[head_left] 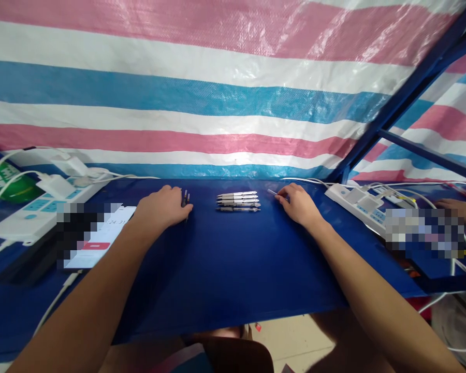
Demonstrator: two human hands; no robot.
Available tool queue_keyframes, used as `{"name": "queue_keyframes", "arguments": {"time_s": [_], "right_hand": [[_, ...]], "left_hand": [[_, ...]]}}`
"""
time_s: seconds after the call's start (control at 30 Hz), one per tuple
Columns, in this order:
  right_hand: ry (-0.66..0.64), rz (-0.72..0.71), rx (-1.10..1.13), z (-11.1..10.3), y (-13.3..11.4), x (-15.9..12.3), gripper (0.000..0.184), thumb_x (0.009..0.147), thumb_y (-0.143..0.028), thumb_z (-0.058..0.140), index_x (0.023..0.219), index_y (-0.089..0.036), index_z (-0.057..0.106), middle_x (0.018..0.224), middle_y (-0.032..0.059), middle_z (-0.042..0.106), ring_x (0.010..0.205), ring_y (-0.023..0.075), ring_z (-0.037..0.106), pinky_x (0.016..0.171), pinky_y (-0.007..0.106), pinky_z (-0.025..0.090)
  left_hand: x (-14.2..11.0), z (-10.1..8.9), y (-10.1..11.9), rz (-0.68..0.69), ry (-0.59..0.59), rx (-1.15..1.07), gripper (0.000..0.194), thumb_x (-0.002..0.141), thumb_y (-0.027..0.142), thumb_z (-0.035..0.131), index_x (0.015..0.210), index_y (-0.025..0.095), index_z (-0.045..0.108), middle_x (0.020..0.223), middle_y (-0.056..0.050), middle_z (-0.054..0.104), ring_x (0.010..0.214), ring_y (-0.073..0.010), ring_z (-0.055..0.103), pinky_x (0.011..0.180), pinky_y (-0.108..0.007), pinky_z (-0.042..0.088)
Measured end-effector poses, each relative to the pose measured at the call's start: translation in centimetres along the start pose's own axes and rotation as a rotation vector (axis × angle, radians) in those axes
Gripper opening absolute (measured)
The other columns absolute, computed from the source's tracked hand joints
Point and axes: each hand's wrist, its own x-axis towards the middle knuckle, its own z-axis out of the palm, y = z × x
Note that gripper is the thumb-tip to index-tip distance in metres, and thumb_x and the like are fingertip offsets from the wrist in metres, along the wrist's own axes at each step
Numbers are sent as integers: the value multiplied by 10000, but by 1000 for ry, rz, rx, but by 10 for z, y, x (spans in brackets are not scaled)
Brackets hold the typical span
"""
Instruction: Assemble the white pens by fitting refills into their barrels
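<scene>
Pens [237, 197] laid towards table's [236, 269] 12 o'clock; at their 9, dark rods [188, 198] touched by left hand [163, 205], grip unclear; at 3, pale rod [272, 191] pinched by right hand [298, 204].

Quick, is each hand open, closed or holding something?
Left hand: curled at some dark sticks; whether it grips them, I can't tell.
Right hand: closed, pinching a pale stick.

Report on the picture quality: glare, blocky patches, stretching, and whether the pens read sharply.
Head view: white glare streaks the striped sheet, notably toward the upper right; head view: square blocks mask part of the phone and a patch at right; head view: the forearms look stretched toward the lower corners; head view: the row of pens is distinct, but any fine print is unreadable.
</scene>
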Motion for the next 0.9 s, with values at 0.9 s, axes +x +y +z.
{"name": "queue_keyframes", "arguments": {"time_s": [0.9], "right_hand": [[60,-147,242,-8,-40,-6,101,1045,-302,635,1037,-239,714,1037,85,716,1016,282,654,897,435,531]], "left_hand": [[-14,-18,12,122,-192,86,286,853,429,611,974,231,778,1068,-159,777,921,-403,744,770,-483,565]]}}
